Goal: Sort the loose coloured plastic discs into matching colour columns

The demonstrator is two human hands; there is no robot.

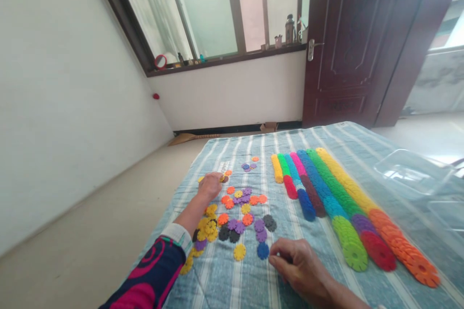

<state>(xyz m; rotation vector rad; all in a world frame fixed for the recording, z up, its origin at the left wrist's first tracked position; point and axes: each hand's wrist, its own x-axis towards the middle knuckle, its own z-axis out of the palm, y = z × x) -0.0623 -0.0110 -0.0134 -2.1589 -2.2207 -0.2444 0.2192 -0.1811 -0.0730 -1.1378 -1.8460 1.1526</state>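
Note:
My left hand (210, 184) reaches far forward over a striped blue cloth (275, 280), its fingers closed on a small disc at the far edge of a scatter of plastic snowflake discs (239, 212) in orange, yellow, purple and black. My right hand (297, 265) rests near me with fingers curled together in a pinch, just right of a blue disc (263, 250); what it holds is hidden. Right of the scatter lie several long rods of stacked discs (333, 193) in yellow, green, blue, pink, red, purple and orange.
A clear plastic box (416, 174) stands at the cloth's right edge. Beyond are bare floor, a white wall, a window sill with small items and a dark wooden door (348, 43). A broom (192, 138) lies on the floor.

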